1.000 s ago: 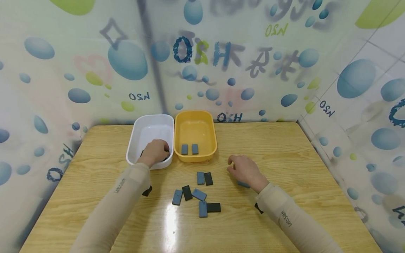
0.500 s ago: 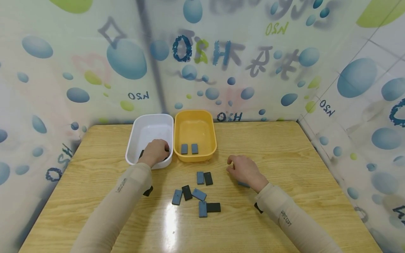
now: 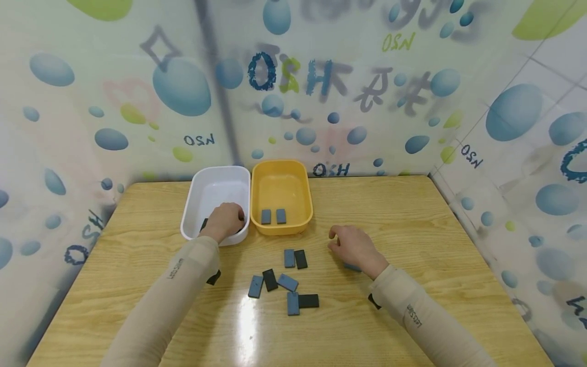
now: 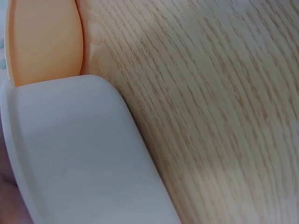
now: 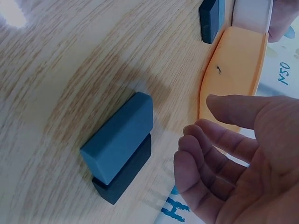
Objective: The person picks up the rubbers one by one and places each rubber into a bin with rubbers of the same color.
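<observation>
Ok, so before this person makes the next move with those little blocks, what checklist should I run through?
1. Trays upright and side by side: ok. The white tray and yellow tray stand next to each other on the table.
2. Only blue in the yellow tray: ok. Two blue blocks show there.
3. Only black in the white tray: cannot tell. Something black shows, but the left hand hides part of the inside.
4. Left hand free: cannot tell. Its fingertips are hidden.
5. Right hand free: ok. Its wrist view shows loosely bent fingers holding nothing.
6. All blocks in trays: not ok. Blue and black ones lie on the table.
</observation>
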A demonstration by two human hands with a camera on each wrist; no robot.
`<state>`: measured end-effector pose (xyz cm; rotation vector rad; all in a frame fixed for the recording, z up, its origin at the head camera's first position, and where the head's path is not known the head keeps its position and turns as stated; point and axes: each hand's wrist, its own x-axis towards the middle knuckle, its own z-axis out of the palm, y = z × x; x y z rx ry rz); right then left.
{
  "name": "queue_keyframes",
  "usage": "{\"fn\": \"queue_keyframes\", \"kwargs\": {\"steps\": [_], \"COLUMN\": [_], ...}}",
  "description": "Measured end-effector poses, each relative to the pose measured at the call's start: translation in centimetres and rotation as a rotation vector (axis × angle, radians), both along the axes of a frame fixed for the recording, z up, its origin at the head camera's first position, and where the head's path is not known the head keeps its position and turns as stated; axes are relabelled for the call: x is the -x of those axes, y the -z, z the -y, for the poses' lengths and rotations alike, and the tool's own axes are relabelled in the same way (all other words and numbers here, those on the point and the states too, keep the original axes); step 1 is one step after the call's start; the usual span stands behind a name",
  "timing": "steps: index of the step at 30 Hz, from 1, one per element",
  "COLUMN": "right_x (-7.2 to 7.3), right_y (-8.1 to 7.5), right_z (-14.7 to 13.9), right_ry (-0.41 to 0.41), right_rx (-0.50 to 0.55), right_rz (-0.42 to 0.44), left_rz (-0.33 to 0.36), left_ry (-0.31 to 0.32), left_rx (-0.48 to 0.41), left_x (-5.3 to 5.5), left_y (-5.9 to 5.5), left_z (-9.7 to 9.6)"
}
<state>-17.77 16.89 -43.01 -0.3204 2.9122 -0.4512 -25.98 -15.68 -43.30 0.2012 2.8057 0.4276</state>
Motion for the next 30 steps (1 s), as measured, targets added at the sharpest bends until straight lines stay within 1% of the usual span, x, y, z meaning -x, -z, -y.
{"fn": "queue_keyframes", "kwargs": {"steps": [3, 6, 12, 16, 21, 25, 30], "right_x": [0.0, 0.0, 0.0, 0.0, 0.0, -0.1, -0.3], "right_y": [0.0, 0.0, -0.1, 0.0, 0.1, 0.1, 0.1], "right_z": [0.0, -0.1, -0.2, -0.3, -0.4, -0.4, -0.4], "right_ry": [-0.006, -0.006, -0.004, -0.006, -0.011, -0.016, -0.014], "right_rx": [0.001, -0.002, -0.005, -0.006, -0.005, -0.001, 0.002], "right_rz": [-0.003, -0.003, 0.004, 0.004, -0.006, -0.008, -0.001], "left_rz": [-0.004, -0.021, -0.105, -0.128, -0.172, -0.187, -0.240], "left_ry": [-0.012, -0.022, -0.025, -0.031, -0.006, 0.001, 0.043], "left_rx": [-0.004, -0.010, -0.017, -0.033, -0.040, -0.042, -0.055], "left_x": [-0.1, -0.2, -0.4, -0.7, -1.3, -1.9, -3.0], "left_y": [-0.2, -0.6, -2.3, -3.5, -4.6, -5.1, -5.7], "left_z": [0.2, 0.5, 1.3, 1.7, 2.3, 2.5, 2.5]}}
